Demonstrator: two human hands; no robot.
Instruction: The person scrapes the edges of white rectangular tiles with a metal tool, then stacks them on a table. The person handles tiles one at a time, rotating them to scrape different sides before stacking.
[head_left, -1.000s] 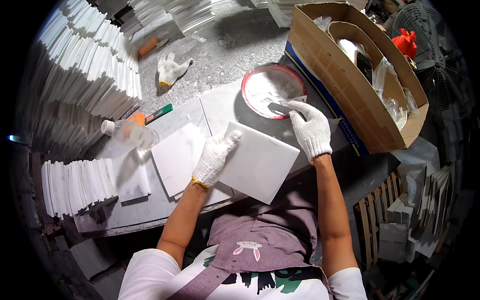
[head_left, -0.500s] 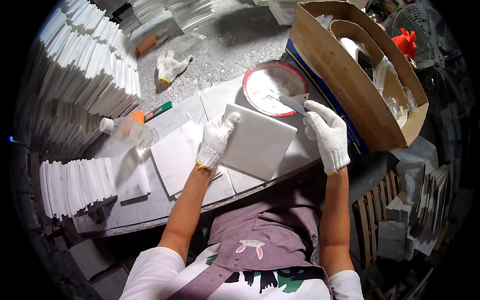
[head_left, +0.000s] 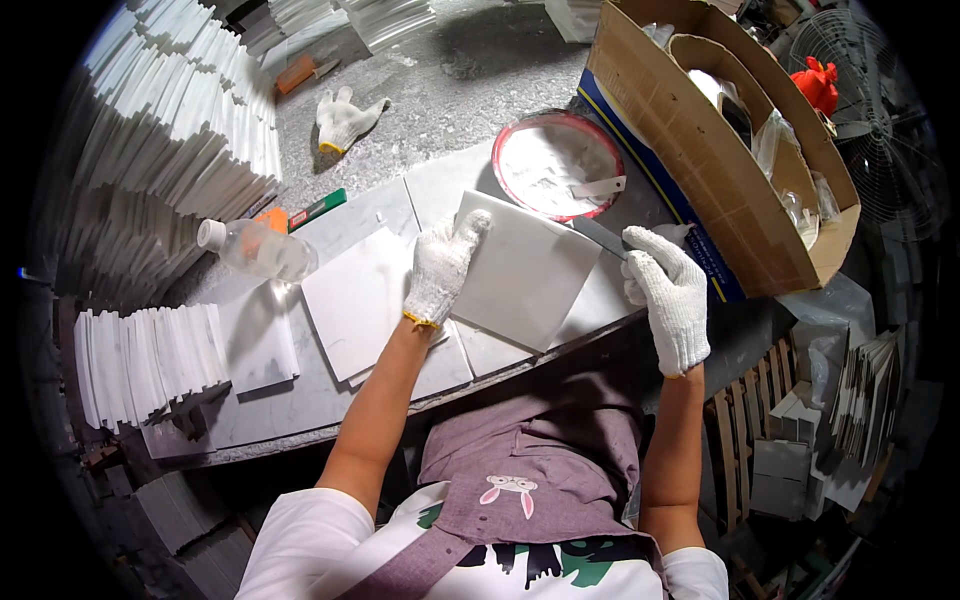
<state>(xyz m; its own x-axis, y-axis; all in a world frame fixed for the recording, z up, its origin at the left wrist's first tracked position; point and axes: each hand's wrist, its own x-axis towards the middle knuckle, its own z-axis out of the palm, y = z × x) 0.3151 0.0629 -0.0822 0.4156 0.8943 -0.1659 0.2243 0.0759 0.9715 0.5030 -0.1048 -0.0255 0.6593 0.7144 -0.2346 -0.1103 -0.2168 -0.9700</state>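
My gloved left hand [head_left: 446, 265] grips a square white tile [head_left: 530, 275] by its left edge, thumb on top, tilted above the stone-topped bench. In my gloved right hand [head_left: 672, 300] is a putty knife [head_left: 597, 236]; its grey blade reaches the tile's upper right corner. Just beyond the tile stands a red-rimmed tub [head_left: 502, 180] of white paste, with a pale scraper [head_left: 598, 187] lying in it. Left of my left hand, more white tiles [head_left: 355, 300] lie flat on the bench.
A clear plastic bottle [head_left: 262, 252] lies beside a green-and-orange tool [head_left: 317, 207]. Farther off rests a spare white glove [head_left: 345, 122]. Tall tile stacks [head_left: 185, 130] line the left; a row of upright tiles [head_left: 150, 365] stands nearer. A cardboard box [head_left: 700, 130] borders the right.
My right hand has drawn the putty knife back from over the tub, toward me, to the tile's corner. My left hand still holds the tile.
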